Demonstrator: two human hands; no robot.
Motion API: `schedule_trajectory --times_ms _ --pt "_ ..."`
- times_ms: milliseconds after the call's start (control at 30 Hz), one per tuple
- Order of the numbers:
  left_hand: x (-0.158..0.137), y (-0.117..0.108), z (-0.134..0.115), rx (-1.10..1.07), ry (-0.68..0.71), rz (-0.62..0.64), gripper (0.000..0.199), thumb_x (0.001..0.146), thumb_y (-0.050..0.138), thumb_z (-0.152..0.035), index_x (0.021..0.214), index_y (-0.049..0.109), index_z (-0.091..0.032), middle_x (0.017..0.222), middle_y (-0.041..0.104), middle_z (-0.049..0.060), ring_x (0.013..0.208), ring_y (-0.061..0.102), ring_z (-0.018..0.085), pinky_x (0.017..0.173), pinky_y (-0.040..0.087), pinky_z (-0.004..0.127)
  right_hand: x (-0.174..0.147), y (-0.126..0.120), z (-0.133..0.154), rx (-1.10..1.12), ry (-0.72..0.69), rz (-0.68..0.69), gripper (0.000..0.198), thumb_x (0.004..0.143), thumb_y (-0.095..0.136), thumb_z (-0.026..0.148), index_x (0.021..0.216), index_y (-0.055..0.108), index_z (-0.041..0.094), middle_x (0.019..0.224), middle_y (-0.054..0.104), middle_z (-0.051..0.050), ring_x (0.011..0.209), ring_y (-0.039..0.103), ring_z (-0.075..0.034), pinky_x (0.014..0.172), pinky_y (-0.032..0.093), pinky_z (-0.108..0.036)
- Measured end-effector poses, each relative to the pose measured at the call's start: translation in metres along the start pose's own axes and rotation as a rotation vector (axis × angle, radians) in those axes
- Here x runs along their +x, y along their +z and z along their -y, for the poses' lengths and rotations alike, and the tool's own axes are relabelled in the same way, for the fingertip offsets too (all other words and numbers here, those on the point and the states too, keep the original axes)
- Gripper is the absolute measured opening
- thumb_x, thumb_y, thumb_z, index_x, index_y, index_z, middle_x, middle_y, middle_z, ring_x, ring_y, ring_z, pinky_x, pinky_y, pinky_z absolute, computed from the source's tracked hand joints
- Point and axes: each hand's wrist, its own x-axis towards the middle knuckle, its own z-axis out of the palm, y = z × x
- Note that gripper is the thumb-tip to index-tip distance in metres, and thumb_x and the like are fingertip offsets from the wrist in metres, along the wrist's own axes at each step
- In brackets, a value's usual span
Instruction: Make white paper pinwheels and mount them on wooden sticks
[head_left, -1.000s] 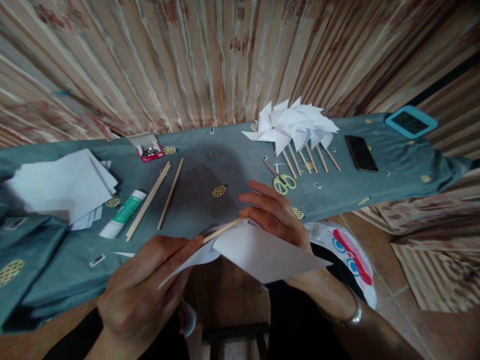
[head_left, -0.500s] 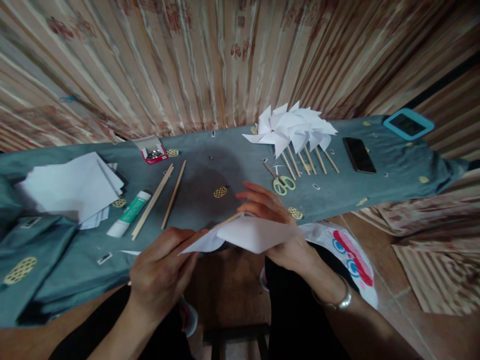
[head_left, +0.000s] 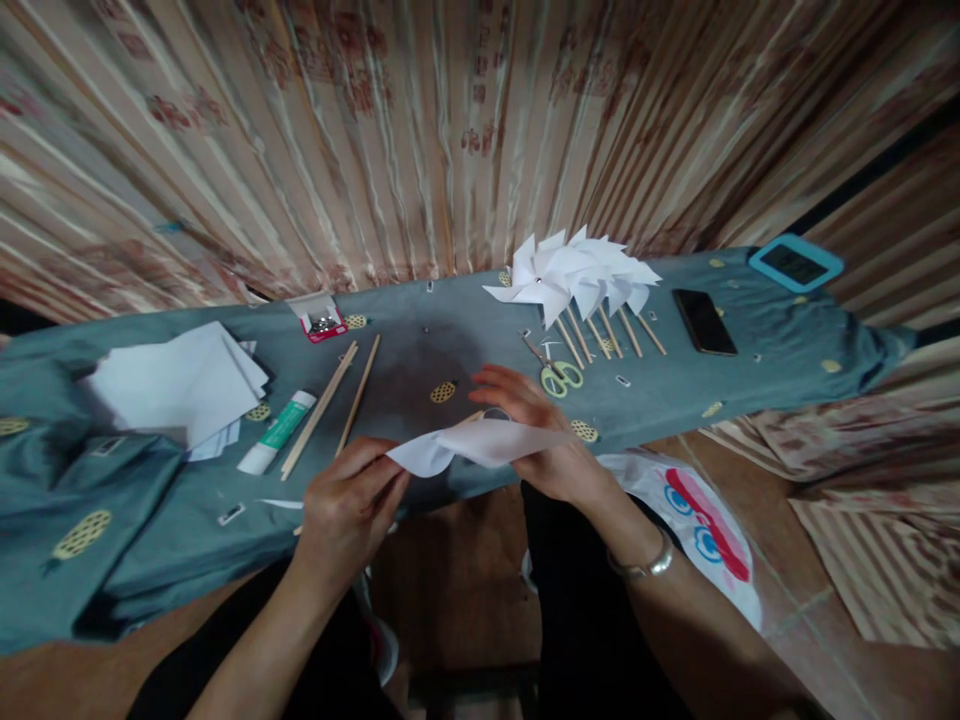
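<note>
A white paper pinwheel (head_left: 484, 440) with curved blades is held up between my hands, above the front edge of the table. My left hand (head_left: 349, 510) is closed at its left side, gripping it where a blade and its wooden stick meet my fingers. Around the right side of the pinwheel is my right hand (head_left: 544, 445), the outer fingers stretched forward and the thumb hidden behind the paper. Just beyond that hand lie green-handled scissors (head_left: 561, 378). Loose wooden sticks (head_left: 319, 410) and a green and white glue stick (head_left: 277, 432) rest beyond my left hand.
Several finished pinwheels (head_left: 577, 275) lie overlapped at the back, right of a red box of metal pins (head_left: 324, 322). White paper sheets (head_left: 176, 385) are stacked on the left. A black phone (head_left: 705, 321) and a blue-framed device (head_left: 796, 262) lie on the right.
Both hands have risen slightly in view with the pinwheel, which is now tilted flatter. The left hand has shifted a little to the right. The whole view has moved slightly.
</note>
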Motion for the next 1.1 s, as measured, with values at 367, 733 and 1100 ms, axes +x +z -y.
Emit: schedule_trajectory --times_ms 367,733,1100 --pt "-0.005 -0.004 0.003 0.023 0.037 0.06 0.015 0.089 0.055 -0.01 0.094 0.068 -0.015 0.087 0.068 0.006 0.078 0.067 0.015 0.071 0.053 0.023 -0.002 0.001 0.002 -0.009 -0.028 0.04 0.035 0.083 0.053 0.012 0.117 0.058 0.022 0.137 0.056 -0.012 0.138 0.042 -0.026 0.111 0.04 -0.052" --pt "-0.003 -0.003 -0.008 -0.167 -0.183 0.091 0.022 0.092 0.054 -0.028 0.097 0.074 -0.02 0.084 0.071 0.004 0.074 0.069 0.016 0.067 0.054 0.023 -0.006 -0.007 0.001 0.011 0.003 -0.019 0.034 0.081 0.061 0.016 0.114 0.062 0.021 0.13 0.062 -0.013 0.127 0.055 -0.024 0.105 0.045 -0.046" --pt "-0.023 0.018 -0.021 -0.419 -0.627 0.015 0.018 0.077 0.061 -0.028 0.068 0.075 -0.022 0.075 0.073 0.002 0.071 0.066 0.017 0.067 0.051 0.026 0.024 -0.017 0.013 0.001 0.258 0.245 0.014 0.08 0.063 0.016 0.09 0.071 0.02 0.104 0.074 -0.005 0.096 0.069 -0.019 0.085 0.049 -0.029"
